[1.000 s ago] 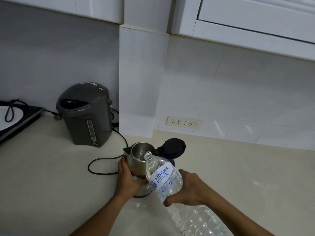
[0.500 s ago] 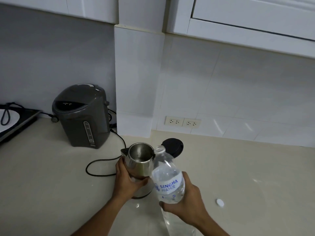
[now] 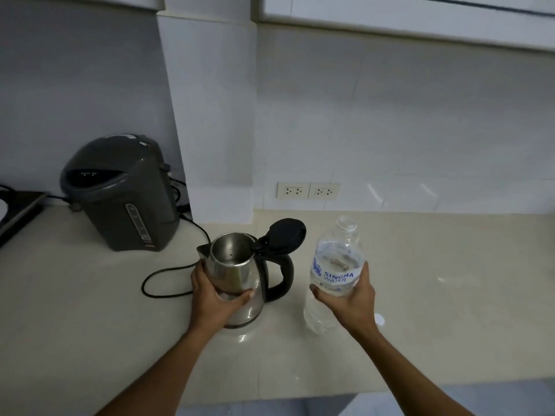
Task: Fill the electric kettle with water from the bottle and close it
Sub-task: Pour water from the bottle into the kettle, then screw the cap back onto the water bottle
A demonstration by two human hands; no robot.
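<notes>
Head view: the kettle (image 3: 235,274) stands on the counter (image 3: 75,310) just left of centre, its black lid (image 3: 285,235) hinged up and back toward two o'clock, and its steel mouth open to the ceiling. The left hand (image 3: 214,298) wraps the kettle's body from the seven o'clock side, with the fingers curled round the far side and the thumb pressed across the near wall, clamped on the metal. The handle sticks out toward three o'clock, untouched.

The bottle (image 3: 335,271) has changed most. A second ago it was tipped with its neck over the kettle's mouth; half a second ago it was swinging upright beside the rim. Now it stands upright at three o'clock from the kettle, apart from it, uncapped, its base low to the counter; I cannot tell whether it touches. The right hand (image 3: 350,298) grips it round the label band, fingers closed on the plastic. A small white cap (image 3: 379,319) lies on the counter at five o'clock from the bottle.

I judge that the pouring is over and the bottle is being set aside. The water level inside the kettle cannot be read. What remains, by my reckoning, is to free a hand and press the lid down until it shuts.

At ten o'clock from the kettle sits a grey hot-water dispenser (image 3: 120,193), with a black cord (image 3: 168,271) looping across the counter between them.
</notes>
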